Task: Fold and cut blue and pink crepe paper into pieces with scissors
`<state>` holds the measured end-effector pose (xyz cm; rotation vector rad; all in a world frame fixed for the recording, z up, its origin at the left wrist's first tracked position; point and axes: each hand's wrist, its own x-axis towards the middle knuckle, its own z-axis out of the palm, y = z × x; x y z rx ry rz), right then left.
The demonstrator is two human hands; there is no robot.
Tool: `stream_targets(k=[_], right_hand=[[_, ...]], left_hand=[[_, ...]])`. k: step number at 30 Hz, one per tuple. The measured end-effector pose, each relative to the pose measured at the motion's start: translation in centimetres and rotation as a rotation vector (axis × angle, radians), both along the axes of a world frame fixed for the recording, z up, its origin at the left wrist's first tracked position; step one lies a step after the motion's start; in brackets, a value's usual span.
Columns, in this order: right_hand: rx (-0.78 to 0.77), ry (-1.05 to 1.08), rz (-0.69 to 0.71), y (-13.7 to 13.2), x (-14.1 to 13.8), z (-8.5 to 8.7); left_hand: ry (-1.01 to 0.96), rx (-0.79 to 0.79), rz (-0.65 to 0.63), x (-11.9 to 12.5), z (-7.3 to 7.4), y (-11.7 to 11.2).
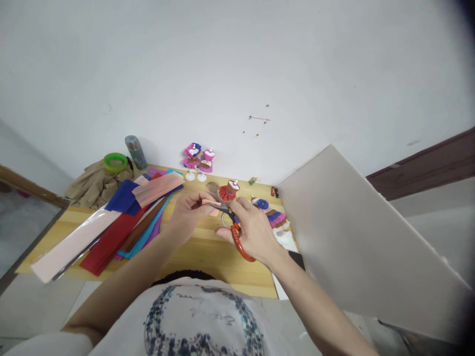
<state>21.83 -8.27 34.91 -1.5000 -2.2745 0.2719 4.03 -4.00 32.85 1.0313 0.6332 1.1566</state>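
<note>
Pinched in the fingers of my left hand is a small piece of peach crepe paper. My right hand grips a pair of scissors with orange-red handles, their dark blades pointing left against the paper. Just beyond the hands stands a small dress-form figure with a red ruffled skirt. Two more little dress forms in pink, blue and brown paper stand by the wall on white round bases. Close to my right hand lies a fan of layered coloured paper, partly covered by that hand.
Long folded sheets of crepe paper in several colours cover the left of the wooden table. Behind them are a tan cloth, a green tape ring and a grey flask. A pale panel borders the right side.
</note>
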Motion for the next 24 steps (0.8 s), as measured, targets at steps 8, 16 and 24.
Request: stream_targets(k=[8, 16, 24], right_hand=[[0.062, -0.004, 0.015, 0.23, -0.04, -0.11], [-0.016, -0.014, 0.002, 0.06, 0.03, -0.08], [-0.057, 0.005, -0.001, 0.19, 0.11, -0.36]], left_hand=[[0.01, -0.006, 0.01, -0.09, -0.02, -0.06], [-0.014, -0.034, -0.006, -0.04, -0.08, 0.05], [0.013, -0.048, -0.007, -0.02, -0.12, -0.07]])
